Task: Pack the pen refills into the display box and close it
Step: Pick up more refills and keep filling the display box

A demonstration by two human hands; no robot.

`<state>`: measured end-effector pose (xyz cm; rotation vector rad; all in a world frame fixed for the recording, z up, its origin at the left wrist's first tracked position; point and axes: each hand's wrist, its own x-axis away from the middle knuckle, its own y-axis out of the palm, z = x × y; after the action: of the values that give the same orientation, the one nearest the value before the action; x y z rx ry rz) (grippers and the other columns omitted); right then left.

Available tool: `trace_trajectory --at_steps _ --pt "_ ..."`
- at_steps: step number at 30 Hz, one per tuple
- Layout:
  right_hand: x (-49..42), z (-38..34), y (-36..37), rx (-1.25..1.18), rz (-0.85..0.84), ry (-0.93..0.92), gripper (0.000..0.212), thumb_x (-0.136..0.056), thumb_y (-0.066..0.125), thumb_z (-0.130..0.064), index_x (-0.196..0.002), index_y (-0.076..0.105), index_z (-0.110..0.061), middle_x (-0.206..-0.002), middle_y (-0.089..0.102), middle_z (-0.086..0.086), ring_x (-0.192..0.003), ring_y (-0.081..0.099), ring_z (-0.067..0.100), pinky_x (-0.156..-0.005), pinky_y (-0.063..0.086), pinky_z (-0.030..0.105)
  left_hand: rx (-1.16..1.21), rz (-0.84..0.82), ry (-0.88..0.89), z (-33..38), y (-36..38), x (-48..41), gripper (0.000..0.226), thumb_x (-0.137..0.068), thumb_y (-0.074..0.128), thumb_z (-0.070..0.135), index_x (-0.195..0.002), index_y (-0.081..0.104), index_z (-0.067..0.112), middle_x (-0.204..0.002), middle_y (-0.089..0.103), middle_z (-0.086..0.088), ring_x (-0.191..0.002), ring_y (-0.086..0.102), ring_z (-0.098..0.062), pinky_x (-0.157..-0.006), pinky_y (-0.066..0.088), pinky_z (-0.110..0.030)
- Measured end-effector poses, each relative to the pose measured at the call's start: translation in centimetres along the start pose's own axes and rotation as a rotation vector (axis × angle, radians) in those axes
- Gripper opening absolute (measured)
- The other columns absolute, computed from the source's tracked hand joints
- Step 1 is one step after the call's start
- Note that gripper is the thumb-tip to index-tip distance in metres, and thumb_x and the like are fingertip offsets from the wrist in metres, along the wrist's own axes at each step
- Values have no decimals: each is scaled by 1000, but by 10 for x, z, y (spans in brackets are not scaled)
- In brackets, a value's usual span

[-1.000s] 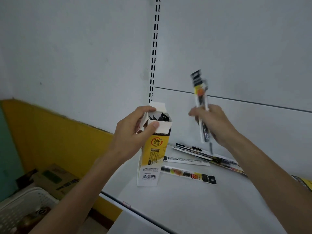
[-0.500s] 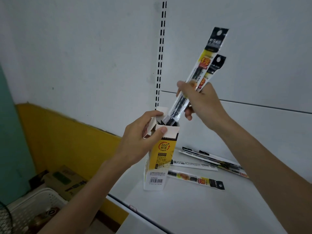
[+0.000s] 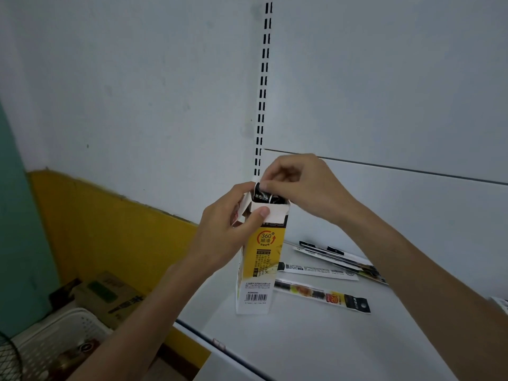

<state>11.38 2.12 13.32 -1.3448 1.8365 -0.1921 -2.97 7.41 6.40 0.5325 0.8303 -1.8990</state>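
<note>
Pen refills point(image 3: 262, 198) sit in the box mouth with only their black header ends poking out. They're pinched between thumb and forefinger of the right hand point(image 3: 305, 185); its fingers point(image 3: 266, 185) are curled tight on the top edge of the packs, the rest folded above.

The left hand point(image 3: 228, 232) grips the display box point(image 3: 258, 259) near its top from the left side. Its thumb presses on the front flap point(image 3: 276, 213), holding it folded outward, and the other fingers wrap behind the box. Box top is open.

The box is upright, base on the shelf point(image 3: 316, 342), near the shelf's left end and a little back from the front edge. Yellow panel and barcode face the camera.

Loose packs lie flat on the shelf right of the box:
- front pack point(image 3: 321, 296), nearest the front edge, just beside the box base
- second pack point(image 3: 319, 270), behind it
- heap of packs point(image 3: 338, 255), overlapping, nearer the back edge; count cannot be told

A slotted upright point(image 3: 263, 78) runs up the back wall behind the hands. Below the shelf's left end are a cardboard carton point(image 3: 110, 295) and a white basket point(image 3: 63, 334).
</note>
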Motion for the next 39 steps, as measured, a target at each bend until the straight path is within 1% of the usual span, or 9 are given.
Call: trace_trajectory --at_steps 7,13,18,25,29,32,34,36,39 --pt "10 3 2 97 -195 45 34 -88 53 -42 -84 76 -17 -80 70 3 -71 58 8 -71 41 20 -30 24 25 -3 -2 -1 20 -89 54 30 -100 46 45 -85 62 16 -80 61 7 -56 45 -8" --pt "25 40 -11 -176 165 55 16 -90 56 -16 -79 67 -20 -76 67 -7 -63 55 2 -62 45 18 -8 35 -3 -9 -4 1 14 -84 47 37 -98 50 39 -86 65 10 -74 61 -2 -54 44 -10" --pt "57 92 -6 372 -509 396 12 -73 75 -28 -82 66 -28 -84 69 -12 -77 61 3 -69 45 18 47 36 -44 -12 3 3 12 -88 44 39 -100 45 39 -82 63 13 -71 60 3 -54 44 -10" --pt "71 108 6 451 -567 406 6 -74 73 -22 -73 67 -23 -64 55 -13 -60 50 3 -60 41 20 112 53 -46 -16 14 8 20 -83 39 44 -103 39 44 -72 65 18 -66 63 -4 -54 50 -18" --pt "67 103 -10 554 -353 280 37 -73 69 -1 -63 67 -37 -126 50 -1 -125 35 14 -103 32 34 136 74 -28 -18 13 11 26 -77 40 57 -103 37 53 -78 64 11 -67 63 -7 -56 51 -22" --pt "66 99 -18 584 -122 168 50 -78 61 9 -55 62 -36 -150 22 -8 -142 8 12 -116 11 40 133 65 -21 -19 14 12 26 -75 37 60 -102 36 57 -81 64 14 -69 64 -9 -57 53 -25" --pt "66 100 -18 430 -143 191 52 -81 50 13 -56 64 -31 -137 38 -9 -134 30 10 -107 23 23 128 67 -26 -18 14 11 28 -75 36 60 -103 37 55 -81 64 13 -67 64 -10 -56 53 -26" --pt "67 102 -14 307 -252 270 56 -80 43 11 -55 65 -34 -103 65 -2 -97 61 22 -76 39 24 122 67 -36 -18 15 12 30 -75 36 61 -103 36 54 -79 64 14 -66 63 -8 -55 52 -23" --pt "68 110 -5 340 -255 359 33 -85 51 -10 -66 69 -29 -73 63 6 -63 49 21 -59 35 28 134 54 -39 -17 15 13 31 -75 36 60 -105 36 52 -76 64 14 -64 62 -7 -54 49 -21"
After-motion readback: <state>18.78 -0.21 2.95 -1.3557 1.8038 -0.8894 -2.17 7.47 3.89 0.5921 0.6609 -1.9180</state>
